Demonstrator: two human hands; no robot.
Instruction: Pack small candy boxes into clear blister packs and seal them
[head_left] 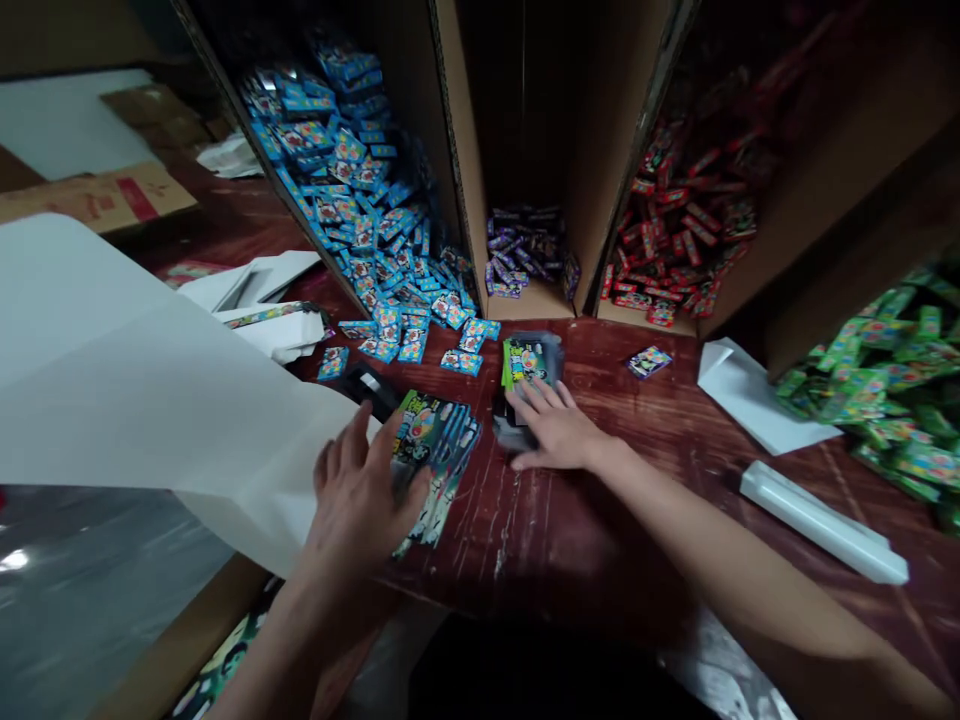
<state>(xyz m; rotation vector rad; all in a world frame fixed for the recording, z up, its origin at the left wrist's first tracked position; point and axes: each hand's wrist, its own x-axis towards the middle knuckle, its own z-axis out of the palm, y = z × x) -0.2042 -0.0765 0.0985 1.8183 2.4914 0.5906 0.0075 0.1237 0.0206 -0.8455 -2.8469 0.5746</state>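
Item: fanned stack of printed packets [435, 440] on red tabletop [585, 520], left hand [360, 495] spread flat on it; right hand [555, 425] open over grey packet pile [525, 385]; best squared gently, edges aligned.

The left hand [360, 490] covers the near end of the fanned stack of packets [435, 450], so its grip on them cannot be judged. The right hand [555, 425] hides the lower part of the dark tray [534, 372], which lies just right of that stack. Print on the packets is too blurred to read. Far right of the stack, the green packets [892, 400] are cut off by the picture's edge. Behind it, the box interiors fade into darkness.
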